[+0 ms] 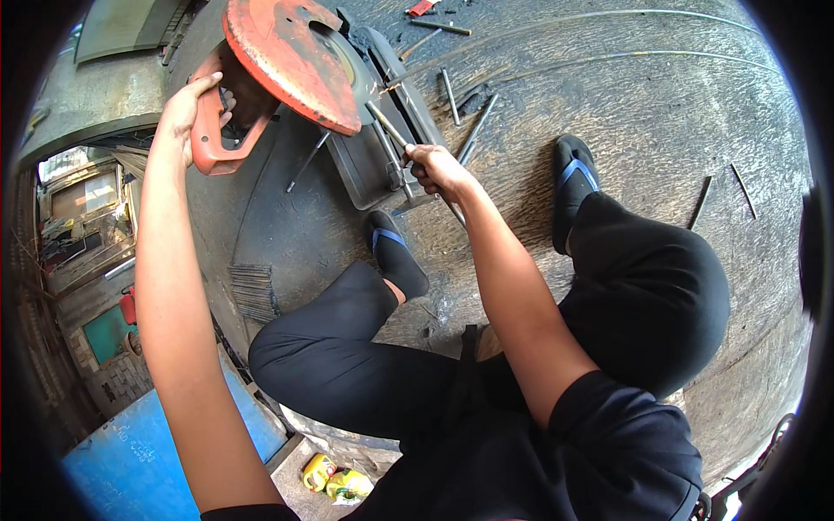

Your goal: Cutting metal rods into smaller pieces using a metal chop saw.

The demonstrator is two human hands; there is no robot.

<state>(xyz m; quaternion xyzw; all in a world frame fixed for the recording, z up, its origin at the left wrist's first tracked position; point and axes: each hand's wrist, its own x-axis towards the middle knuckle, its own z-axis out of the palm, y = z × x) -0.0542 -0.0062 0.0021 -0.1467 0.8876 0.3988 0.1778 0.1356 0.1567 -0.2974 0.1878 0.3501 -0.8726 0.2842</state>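
Observation:
An orange cut-off saw with a worn round blade guard stands on the floor before me. My left hand is wrapped round its orange loop handle. Beneath the guard shows part of the cutting disc, with small sparks beside it. My right hand is closed on a thin metal rod, whose far end reaches the disc's edge; whether they touch is hard to see. The dark saw base lies under the rod, and a clamp screw is next to my right hand.
Loose metal rods lie right of the saw, and two dark rods farther right. Several short rods are bundled at left. My sandalled feet flank the work area. A blue panel and yellow packages are near me.

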